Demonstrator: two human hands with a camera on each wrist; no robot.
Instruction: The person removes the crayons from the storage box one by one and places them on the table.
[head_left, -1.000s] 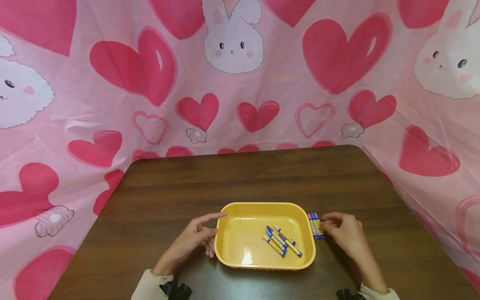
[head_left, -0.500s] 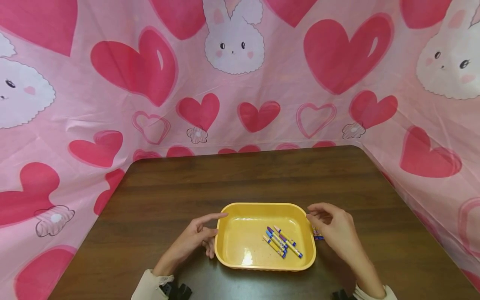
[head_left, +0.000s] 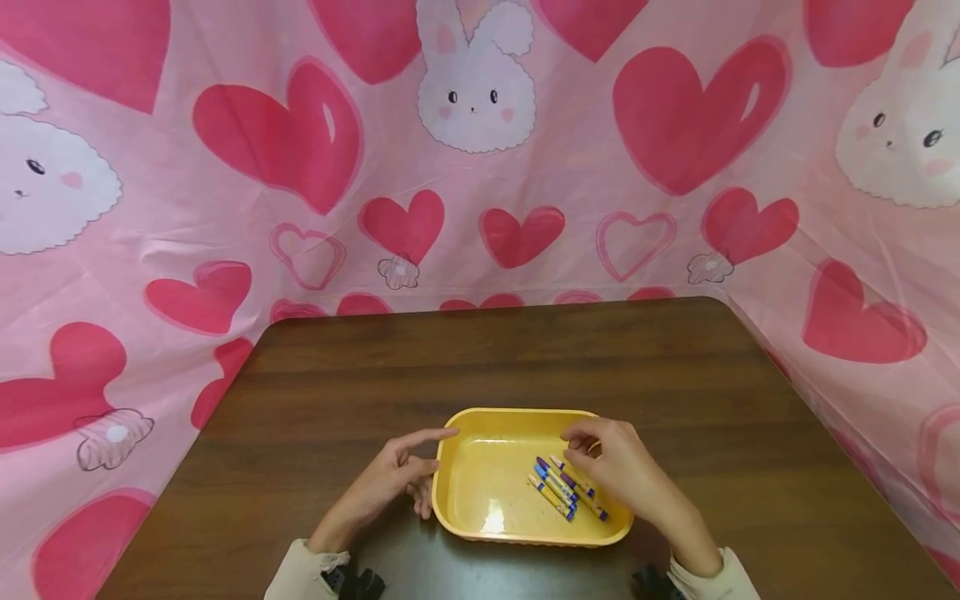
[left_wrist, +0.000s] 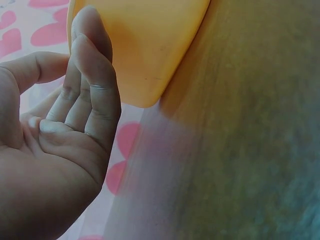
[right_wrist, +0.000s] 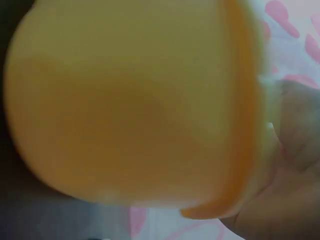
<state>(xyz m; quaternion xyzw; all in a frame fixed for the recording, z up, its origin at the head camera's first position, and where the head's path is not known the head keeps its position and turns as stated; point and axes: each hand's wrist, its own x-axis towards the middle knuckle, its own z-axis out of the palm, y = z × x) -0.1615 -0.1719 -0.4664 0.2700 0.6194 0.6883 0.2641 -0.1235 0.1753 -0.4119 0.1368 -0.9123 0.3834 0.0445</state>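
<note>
A shallow yellow tray (head_left: 480,475) stands near the table's front, with several yellow-wrapped crayons (head_left: 551,493) lying in its right half. My left hand (head_left: 390,475) is at the tray's left end, index finger and thumb touching the rim, the other fingers loosely bent below; the left wrist view shows this hand (left_wrist: 65,135) against the tray wall (left_wrist: 145,55). My right hand (head_left: 618,467) hangs over the tray's right end, finger and thumb brought close together above the crayons. I cannot tell whether a crayon sits between them. In the right wrist view, the tray's outer wall (right_wrist: 125,110) covers the fingertips.
A dark wooden table (head_left: 480,358) carries the tray. Behind it and along both sides hangs a pink cloth (head_left: 465,179) printed with hearts and rabbits. The spot just right of the tray is hidden by my right hand and forearm.
My right hand has moved left from the row of crayons beside the tray, across the right rim, to over the tray. My left hand has stayed at the left rim.
</note>
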